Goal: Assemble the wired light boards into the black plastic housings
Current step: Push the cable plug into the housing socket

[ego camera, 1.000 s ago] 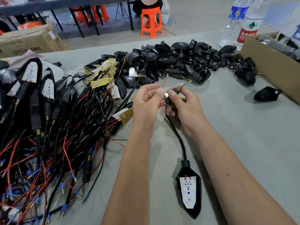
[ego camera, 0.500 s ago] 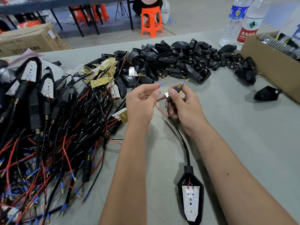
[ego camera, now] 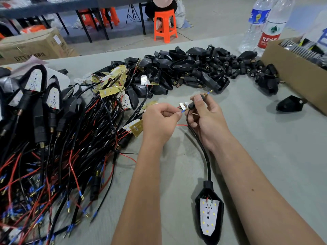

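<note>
My left hand (ego camera: 160, 119) pinches a red wire by its blue-sleeved tip (ego camera: 183, 111), just left of my right hand. My right hand (ego camera: 207, 117) grips a small black stem fitting (ego camera: 196, 101) with a brass threaded end and a blue tip sticking out of it. From that hand a black cable (ego camera: 206, 156) runs down to a black plastic housing (ego camera: 209, 214) lying near the table's front edge, with a white light board (ego camera: 208, 215) seated inside it. A small loose light board (ego camera: 183, 104) shows between my hands.
A tangle of wired boards and red and black leads (ego camera: 53, 147) covers the left of the table. Empty black housings and fittings (ego camera: 185, 71) are heaped at the back. A cardboard box (ego camera: 297, 76) and two bottles (ego camera: 261, 23) stand at the right, with one lone housing (ego camera: 290, 105) beside the box.
My left hand has drawn the blue-tipped red wire downward, from level with the fitting's top to just left of my right hand's fingers. The housing on the cable has slid slightly nearer.
</note>
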Tool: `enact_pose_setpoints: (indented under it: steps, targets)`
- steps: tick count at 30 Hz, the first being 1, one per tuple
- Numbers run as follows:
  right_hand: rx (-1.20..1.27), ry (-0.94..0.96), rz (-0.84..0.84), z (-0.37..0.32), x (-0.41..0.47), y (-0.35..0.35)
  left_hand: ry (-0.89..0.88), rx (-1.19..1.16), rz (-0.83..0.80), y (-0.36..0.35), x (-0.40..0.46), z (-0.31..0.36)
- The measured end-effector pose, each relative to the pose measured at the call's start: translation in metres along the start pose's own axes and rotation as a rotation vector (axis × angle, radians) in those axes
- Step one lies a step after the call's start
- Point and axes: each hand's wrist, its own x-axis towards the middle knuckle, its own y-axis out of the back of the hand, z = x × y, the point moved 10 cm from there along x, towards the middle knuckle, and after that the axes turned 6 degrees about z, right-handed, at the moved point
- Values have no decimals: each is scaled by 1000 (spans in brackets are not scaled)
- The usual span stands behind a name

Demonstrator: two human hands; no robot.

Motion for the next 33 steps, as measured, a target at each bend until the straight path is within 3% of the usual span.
enact_pose_setpoints:
  steps: [11,21,26,29,33]
  targets:
    - [-80,36,-62,-2,-3,-7,-101,130,14,-1,-2,11]
    - [50,-47,9,1,-2,2,-25,-31,-36,-10,-5,6]
    - [54,-47,13,-1,-3,1,-152,78,-72,-13,-4,14]
    - [37,-42,22,-3,-3,2,-190,101,-21,-12,-6,18]
    - [6,-39,15,0,-4,-1,-100,91,119,-3,-5,12]
